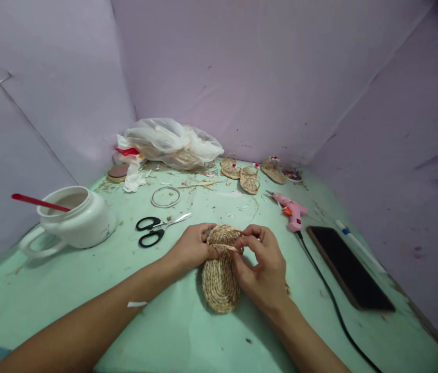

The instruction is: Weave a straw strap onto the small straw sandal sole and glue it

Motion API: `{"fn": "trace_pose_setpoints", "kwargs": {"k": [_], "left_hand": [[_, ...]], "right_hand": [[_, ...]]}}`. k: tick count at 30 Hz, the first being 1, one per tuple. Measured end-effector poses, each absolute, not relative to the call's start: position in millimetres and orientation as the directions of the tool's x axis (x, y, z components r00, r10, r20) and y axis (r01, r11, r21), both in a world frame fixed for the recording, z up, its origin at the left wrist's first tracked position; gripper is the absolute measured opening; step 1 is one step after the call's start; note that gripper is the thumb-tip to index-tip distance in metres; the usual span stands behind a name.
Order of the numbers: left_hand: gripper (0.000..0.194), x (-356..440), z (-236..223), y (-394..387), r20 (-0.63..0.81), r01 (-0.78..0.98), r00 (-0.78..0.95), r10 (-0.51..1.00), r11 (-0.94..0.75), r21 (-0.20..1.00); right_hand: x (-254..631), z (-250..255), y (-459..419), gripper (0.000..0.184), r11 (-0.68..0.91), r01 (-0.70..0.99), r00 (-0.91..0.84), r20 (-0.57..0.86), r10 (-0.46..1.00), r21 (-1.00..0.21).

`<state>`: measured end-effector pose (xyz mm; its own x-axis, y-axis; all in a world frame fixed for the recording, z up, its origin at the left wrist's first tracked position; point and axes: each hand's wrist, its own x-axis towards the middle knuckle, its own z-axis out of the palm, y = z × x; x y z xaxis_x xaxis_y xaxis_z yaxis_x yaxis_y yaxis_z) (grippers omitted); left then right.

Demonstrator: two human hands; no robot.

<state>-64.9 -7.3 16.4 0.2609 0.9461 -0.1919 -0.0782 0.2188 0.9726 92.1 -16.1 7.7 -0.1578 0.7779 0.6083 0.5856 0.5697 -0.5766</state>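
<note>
A small woven straw slipper sole (pixel 221 285) lies in front of me, its coiled rows showing. My left hand (pixel 193 246) grips its left edge, thumb on top near a braided straw cord (pixel 227 248) that runs across the sole. On the other side my right hand (pixel 261 264) pinches the cord's right end between thumb and fingertips, close against the sole's edge. Part of the right edge is hidden behind that hand. Black-handled scissors (pixel 160 228) rest left of my left hand, and a pink glue gun (pixel 291 210) lies beyond my right hand.
At left stands a white mug (pixel 87 223) with a red stick (pixel 40 202). A phone (pixel 349 267) and a white pen (pixel 359 245) lie at right, near the glue gun's black cable (pixel 330 298). Small woven slippers (pixel 249 180), a ring (pixel 165 197) and a plastic bag (pixel 172 142) sit farther back.
</note>
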Motion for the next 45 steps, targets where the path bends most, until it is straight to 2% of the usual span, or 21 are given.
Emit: {"fn": "trace_pose_setpoints", "kwargs": {"k": [3,7,11,14,17,20,23,25,27,31,35,40,45], "left_hand": [[0.053,-75,22,-3,-0.277,-0.196,0.385,0.88,0.371,0.908],[0.065,-87,26,1,-0.313,-0.319,0.466,0.828,0.487,0.813],[0.052,-82,24,-3,-0.34,-0.287,0.412,0.845,0.475,0.832],[0.036,-67,19,-12,-0.368,-0.211,0.273,0.889,0.428,0.879],[0.032,-53,16,-20,-0.303,-0.2,0.142,0.942,0.327,0.924],[0.031,-45,14,-23,-0.251,-0.212,0.038,0.967,0.254,0.944],[0.031,-45,15,-23,-0.239,-0.205,-0.004,0.971,0.233,0.951],[0.032,-46,15,-23,-0.201,-0.19,-0.001,0.98,0.197,0.962],[0.029,-47,15,-24,-0.147,-0.162,0.013,0.989,0.147,0.976],[0.029,-45,12,-27,-0.089,-0.16,0.031,0.996,0.093,0.983],[0.032,-42,9,-28,-0.122,-0.201,0.034,0.992,0.126,0.971],[0.033,-43,9,-27,-0.131,-0.167,-0.006,0.991,0.129,0.978],[0.033,-44,10,-25,-0.166,-0.189,-0.004,0.986,0.163,0.968]], "right_hand": [[94,8,-15,0.005,0.552,0.481,-0.105,0.58,0.808,-0.681],[100,5,-8,0.004,0.335,0.4,0.09,0.4,0.912,-0.853],[102,6,-4,0.009,0.188,0.383,0.231,0.291,0.929,-0.904],[98,6,-5,0.01,0.154,0.452,0.267,0.298,0.917,-0.879],[95,2,-8,0.01,0.15,0.487,0.251,0.302,0.92,-0.86],[96,-2,-11,0.009,0.326,0.564,0.124,0.468,0.875,-0.759],[99,-1,-13,0.014,0.546,0.644,-0.102,0.648,0.755,-0.535],[100,3,-15,0.014,0.623,0.648,-0.227,0.67,0.707,-0.438],[100,6,-17,0.011,0.669,0.628,-0.305,0.666,0.681,-0.396],[98,7,-18,0.01,0.685,0.601,-0.311,0.669,0.675,-0.412],[96,4,-19,0.003,0.622,0.63,-0.253,0.634,0.731,-0.465],[94,5,-22,0.012,0.541,0.682,-0.184,0.601,0.778,-0.491],[96,2,-21,0.008,0.548,0.648,-0.182,0.591,0.786,-0.529]]}}
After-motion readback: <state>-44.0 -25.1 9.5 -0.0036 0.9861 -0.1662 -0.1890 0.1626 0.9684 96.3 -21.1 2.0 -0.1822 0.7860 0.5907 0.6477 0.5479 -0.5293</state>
